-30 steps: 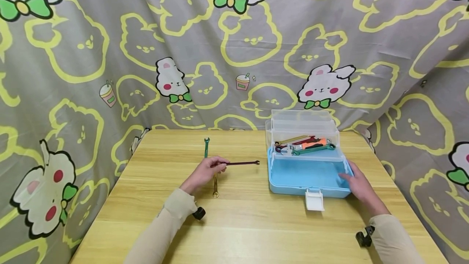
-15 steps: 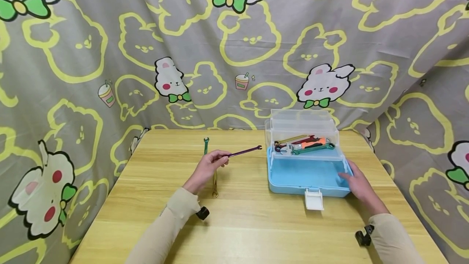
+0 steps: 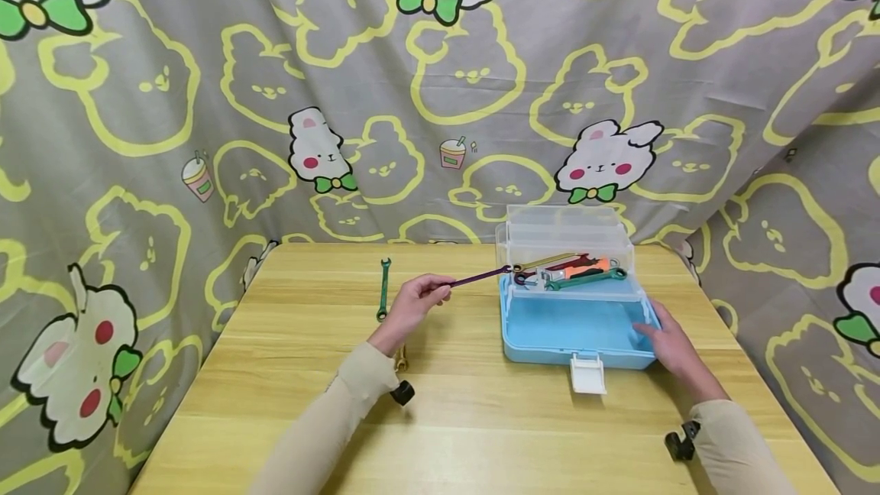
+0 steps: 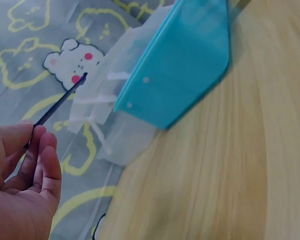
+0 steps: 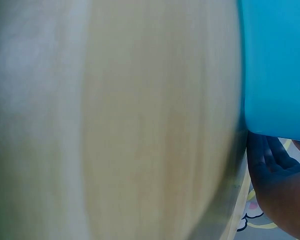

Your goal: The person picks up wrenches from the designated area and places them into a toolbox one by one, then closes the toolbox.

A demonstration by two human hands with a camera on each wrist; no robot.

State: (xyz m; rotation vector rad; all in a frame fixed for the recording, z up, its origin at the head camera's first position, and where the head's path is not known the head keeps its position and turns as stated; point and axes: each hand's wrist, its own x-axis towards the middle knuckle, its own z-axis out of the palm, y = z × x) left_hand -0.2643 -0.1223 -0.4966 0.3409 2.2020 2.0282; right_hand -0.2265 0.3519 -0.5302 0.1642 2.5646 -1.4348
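Between thumb and fingers my left hand (image 3: pixel 412 305) pinches a dark purple wrench (image 3: pixel 477 278) by one end. The wrench's far end reaches the left edge of the upper tray in an open blue toolbox (image 3: pixel 577 357); whether they touch I cannot tell. My right hand (image 3: pixel 677 346) grips the toolbox's right wall, thumb inside the rim and fingers outside. In the raised tray (image 3: pixel 598 294) lie a green wrench (image 3: pixel 591 279), a gold wrench, a dark red wrench and a tool with an orange and black handle. In the left wrist view the purple wrench (image 4: pixel 60 102) points up toward the toolbox.
A green wrench (image 3: pixel 384 289) lies on the wooden table (image 3: pixel 481 434), left of the left hand. Nearer, a gold wrench (image 3: pixel 402 359) is mostly hidden by the left forearm. The toolbox's white latch (image 3: pixel 587 375) hangs down in front. A patterned curtain (image 3: pixel 385 98) surrounds the table.
My left hand has moved right and up with the purple wrench, bringing its tip to the tray's edge. More of the green wrench on the table now shows. The right hand has stayed on the toolbox.
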